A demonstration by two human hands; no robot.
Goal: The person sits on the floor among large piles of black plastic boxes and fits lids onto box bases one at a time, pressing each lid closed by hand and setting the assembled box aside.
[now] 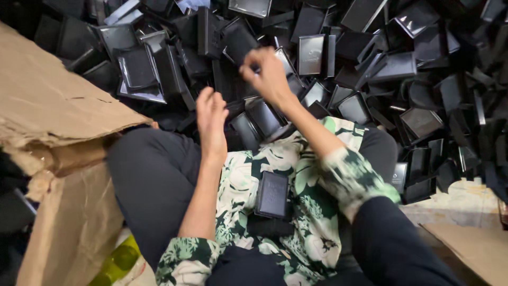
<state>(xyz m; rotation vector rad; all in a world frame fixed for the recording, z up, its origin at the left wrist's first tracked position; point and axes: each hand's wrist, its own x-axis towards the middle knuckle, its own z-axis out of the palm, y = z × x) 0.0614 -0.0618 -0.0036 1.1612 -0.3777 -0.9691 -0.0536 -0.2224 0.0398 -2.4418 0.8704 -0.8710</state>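
Above centre frame, we see the right hand (269,74) pinching a small black plastic tray (263,117) edge, blurred; left hand (210,117) open, empty. Trays look light, stiff, slick; grip rims.

Right hand (269,74) motion-blurred, its hold unclear

Black trays (309,54), green-white floral garment (312,212), brown cardboard (47,106)

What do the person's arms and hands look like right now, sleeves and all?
Both hands, left and right, are bare: no gloves, and no rings or watch that I can make out. The forearms are uncovered too. The sleeves are pushed up toward the elbows, in a white fabric with a green and black floral print.
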